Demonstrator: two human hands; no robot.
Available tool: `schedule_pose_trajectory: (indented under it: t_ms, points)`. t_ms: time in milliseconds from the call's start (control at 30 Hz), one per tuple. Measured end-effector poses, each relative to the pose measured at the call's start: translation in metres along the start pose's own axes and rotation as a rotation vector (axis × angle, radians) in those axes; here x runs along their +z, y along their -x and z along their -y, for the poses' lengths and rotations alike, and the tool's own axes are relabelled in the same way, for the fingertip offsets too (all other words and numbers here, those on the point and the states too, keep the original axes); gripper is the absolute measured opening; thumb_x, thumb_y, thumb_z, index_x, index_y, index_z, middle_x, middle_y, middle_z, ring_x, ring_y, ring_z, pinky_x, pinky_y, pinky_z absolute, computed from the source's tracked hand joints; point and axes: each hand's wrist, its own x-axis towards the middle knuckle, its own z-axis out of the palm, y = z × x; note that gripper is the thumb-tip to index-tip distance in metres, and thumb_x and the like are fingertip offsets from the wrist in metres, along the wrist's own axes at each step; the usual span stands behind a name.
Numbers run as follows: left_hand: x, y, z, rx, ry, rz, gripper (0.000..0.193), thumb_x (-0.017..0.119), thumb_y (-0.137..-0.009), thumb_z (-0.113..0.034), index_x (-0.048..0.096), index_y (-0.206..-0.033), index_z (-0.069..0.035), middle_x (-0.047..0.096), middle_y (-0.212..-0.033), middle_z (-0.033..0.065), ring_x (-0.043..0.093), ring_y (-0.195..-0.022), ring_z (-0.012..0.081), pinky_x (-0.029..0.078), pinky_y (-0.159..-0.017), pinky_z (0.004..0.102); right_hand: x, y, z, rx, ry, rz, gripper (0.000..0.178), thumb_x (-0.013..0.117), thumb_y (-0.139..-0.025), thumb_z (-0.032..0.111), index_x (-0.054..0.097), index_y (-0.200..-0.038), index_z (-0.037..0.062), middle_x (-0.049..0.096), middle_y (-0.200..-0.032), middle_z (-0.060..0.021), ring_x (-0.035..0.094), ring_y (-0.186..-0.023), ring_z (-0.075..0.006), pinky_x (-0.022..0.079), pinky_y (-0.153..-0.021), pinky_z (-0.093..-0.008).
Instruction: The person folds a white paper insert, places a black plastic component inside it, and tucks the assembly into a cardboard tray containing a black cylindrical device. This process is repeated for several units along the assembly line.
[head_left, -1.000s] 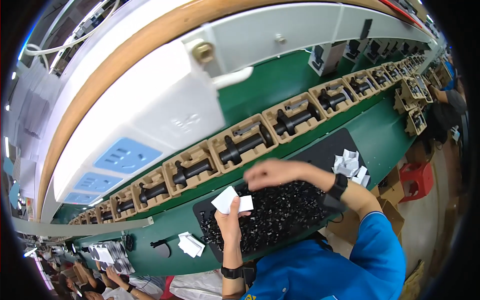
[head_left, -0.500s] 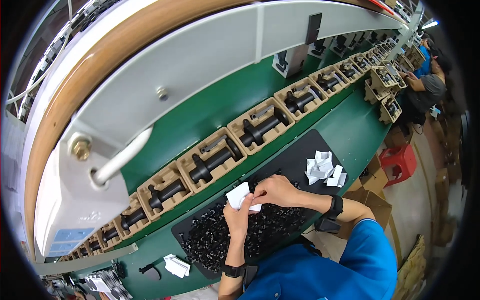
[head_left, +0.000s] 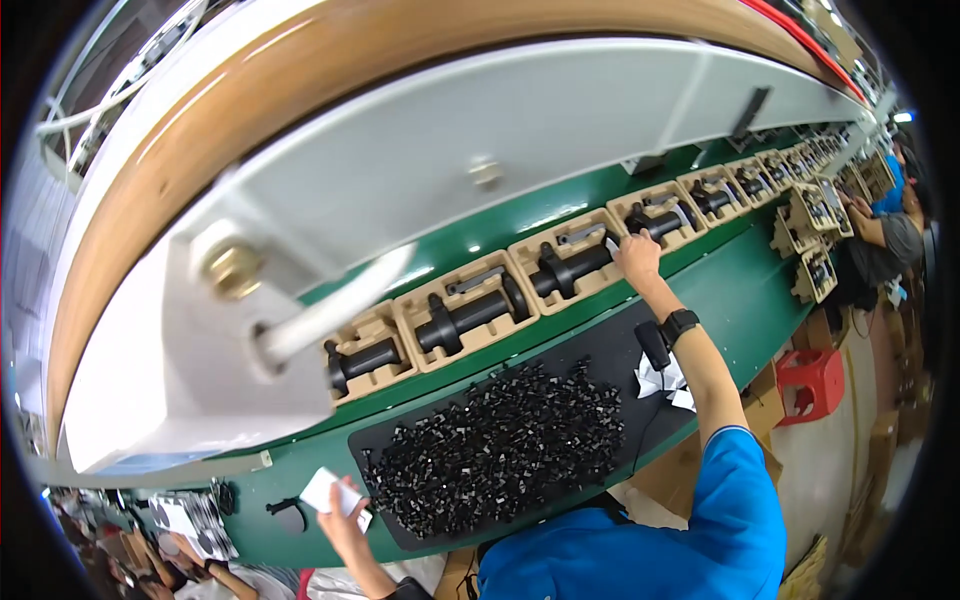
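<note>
My left hand [head_left: 345, 522] is at the near left, closed on white folded papers [head_left: 322, 490]. Whether those sheets still rest on the table there I cannot tell. Stretched out to the far side, my right hand [head_left: 640, 258] is closed at the right end of a brown moulded tray [head_left: 535, 300]. A thin white paper slip [head_left: 613, 246] shows at its fingertips, partly hidden by them. In that tray lies a black tube-shaped part [head_left: 572, 270] with a collar and round end. Between my hands, small black pieces [head_left: 500, 445] are heaped on a dark mat [head_left: 640, 330].
More white papers [head_left: 652, 378] lie on the mat's right side, partly behind my right forearm. A black round-ended piece [head_left: 290, 517] sits left of my left hand. A white housing [head_left: 240, 360] overhangs the tray row. A red stool [head_left: 810, 385] and co-workers [head_left: 880, 235] are at right.
My hands have parted from the paper they held together over the black pieces. The right went up and right to a tray; the left moved down and left to the white papers. The view has shifted.
</note>
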Motion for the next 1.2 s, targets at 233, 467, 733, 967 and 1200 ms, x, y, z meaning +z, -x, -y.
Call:
schedule_pose_trajectory:
  t_ms: [233,467,733,967,1200]
  points:
    - [-0.214,-0.049,0.067,0.320,-0.747,-0.340,0.049,0.065,-0.082,-0.037,0.060,-0.099,0.009,0.066,-0.090,0.0189,0.062,-0.072,0.0285,0.048,-0.065,0.0358,0.082,-0.005,-0.019,-0.070,0.198,-0.091,0.018,0.059,-0.082,0.028,0.068,-0.074,0.0147,0.068,-0.074,-0.0063,0.067,-0.070,-0.0215,0.051,-0.056,-0.0347]
    - [-0.239,-0.103,0.060,0.587,-1.264,-0.372,0.023,0.064,-0.078,-0.021,0.069,-0.098,-0.011,0.037,-0.135,0.0277,0.034,-0.120,0.0444,0.035,-0.099,0.0454,0.005,0.020,-0.001,-0.047,0.032,0.175,0.042,0.058,-0.084,0.037,0.056,-0.116,0.0097,0.066,-0.085,-0.0172,0.064,-0.078,-0.0347,0.050,-0.065,-0.0459]
    - [-0.250,-0.170,0.056,0.497,-0.835,-0.127,0.021,0.063,-0.080,-0.017,0.068,-0.099,-0.008,0.054,-0.115,0.0254,0.054,-0.102,0.0332,0.044,-0.085,0.0410,-0.186,0.152,0.110,-0.236,-0.596,0.418,0.032,0.061,-0.084,0.017,0.056,-0.113,0.0048,0.064,-0.075,-0.0137,0.062,-0.065,-0.0268,0.048,-0.060,-0.0360]
    - [-0.182,-0.085,-0.013,0.498,-0.225,-0.208,0.023,0.054,-0.091,-0.013,0.063,-0.100,0.006,0.065,-0.084,0.0099,0.061,-0.074,0.0133,0.048,-0.065,0.0263,-0.308,0.308,0.300,-0.547,-1.015,0.532,0.030,0.068,-0.077,0.013,0.062,-0.105,0.0051,0.066,-0.084,-0.0094,0.064,-0.076,-0.0251,0.051,-0.068,-0.0319]
    - [-0.065,0.026,-0.055,-0.038,0.567,0.268,0.042,0.046,-0.095,-0.017,0.036,-0.131,0.000,0.053,-0.108,0.0106,0.058,-0.104,0.0273,0.058,-0.073,0.0378,-0.291,0.346,0.388,-0.538,-0.820,0.217,0.076,0.069,-0.074,0.037,0.036,-0.133,0.0014,0.055,-0.092,-0.0128,0.059,-0.082,-0.0291,0.050,-0.051,-0.0365]
